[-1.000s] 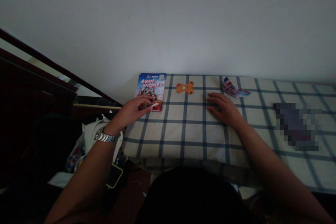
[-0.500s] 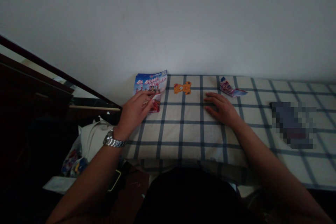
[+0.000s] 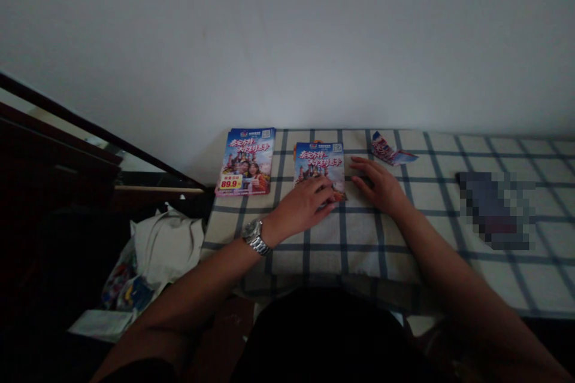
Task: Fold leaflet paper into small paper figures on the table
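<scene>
In front of me a printed flyer [image 3: 318,161] lies flat on the checked cloth [image 3: 309,260]. My left hand [image 3: 309,200], with a metal watch [image 3: 257,236] at the wrist, rests over the flyer's lower part, fingers stretched out on the paper. Under the flyer's upper left edge peeks a bit of the orange bear cutout [image 3: 295,145]; the rest of it is covered. A stack of matching flyers [image 3: 247,155] sits to the left. Just right of the single flyer, my right hand [image 3: 380,185] lies on the cloth, fingers apart and holding nothing.
A folded flyer [image 3: 393,151] stands partly upright beyond my right hand. Farther right lies a dark, pixelated object [image 3: 492,209]. White bags [image 3: 168,242] are down on the left, beside a dark wooden frame [image 3: 54,149]. The wall [image 3: 287,42] borders the cloth's far edge.
My left hand has moved right from the stack, bringing one flyer with it. That flyer now covers most of the orange bear cutout. My right hand stays in place.
</scene>
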`<state>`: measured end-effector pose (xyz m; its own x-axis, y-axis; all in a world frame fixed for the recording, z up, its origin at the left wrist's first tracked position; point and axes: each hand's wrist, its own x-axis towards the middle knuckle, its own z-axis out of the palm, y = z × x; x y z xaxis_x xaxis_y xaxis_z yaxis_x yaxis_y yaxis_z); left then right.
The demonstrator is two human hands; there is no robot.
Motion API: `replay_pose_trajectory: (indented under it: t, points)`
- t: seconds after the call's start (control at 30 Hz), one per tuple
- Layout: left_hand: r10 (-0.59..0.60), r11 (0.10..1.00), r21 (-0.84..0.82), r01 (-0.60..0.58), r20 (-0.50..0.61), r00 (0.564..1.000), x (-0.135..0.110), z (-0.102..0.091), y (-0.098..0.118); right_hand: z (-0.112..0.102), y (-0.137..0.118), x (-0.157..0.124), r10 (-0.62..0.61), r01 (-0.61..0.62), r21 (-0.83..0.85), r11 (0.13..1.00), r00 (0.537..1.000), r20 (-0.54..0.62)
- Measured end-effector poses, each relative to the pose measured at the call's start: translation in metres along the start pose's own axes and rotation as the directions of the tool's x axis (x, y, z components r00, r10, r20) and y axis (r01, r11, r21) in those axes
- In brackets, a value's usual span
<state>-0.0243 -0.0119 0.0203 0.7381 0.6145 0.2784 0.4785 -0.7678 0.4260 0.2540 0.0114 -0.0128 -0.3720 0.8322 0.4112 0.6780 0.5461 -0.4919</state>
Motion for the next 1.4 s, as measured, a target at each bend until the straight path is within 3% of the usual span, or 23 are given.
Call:
replay_pose_trajectory:
  t: [0.23, 0.47, 0.63, 0.73, 1.0, 1.4]
  points:
    - [0.032, 0.999, 0.037, -0.033, 0.036, 0.999, 0.009, 0.019, 0.007, 0.003, -0.001, 0.0, -0.038, 0.04, -0.032, 0.999, 0.998, 0.047]
    - [-0.043, 0.99, -0.133, 0.043, 0.003, 0.999, 0.019, 0.008, 0.0, 0.005, 0.0, -0.001, -0.117, 0.127, -0.064, 0.99, 0.984, 0.135]
    - [-0.165, 0.983, 0.065, 0.172, -0.098, 0.981, 0.027, 0.008, -0.023, 0.004, -0.001, -0.001, -0.125, 0.136, -0.081, 0.987, 0.984, 0.127]
    - [-0.233, 0.952, 0.181, 0.245, -0.086, 0.969, 0.029, 0.013, -0.034, 0.003, -0.002, -0.002, -0.126, 0.138, -0.09, 0.986, 0.984, 0.129]
    - [-0.216, 0.936, 0.277, 0.218, -0.039, 0.976, 0.032, 0.017, -0.036, -0.001, -0.009, 0.0, -0.115, 0.127, -0.095, 0.987, 0.986, 0.121]
    - [-0.131, 0.975, 0.168, 0.145, -0.095, 0.987, 0.023, 0.013, -0.038, 0.003, -0.004, -0.002, -0.134, 0.148, -0.084, 0.985, 0.979, 0.153]
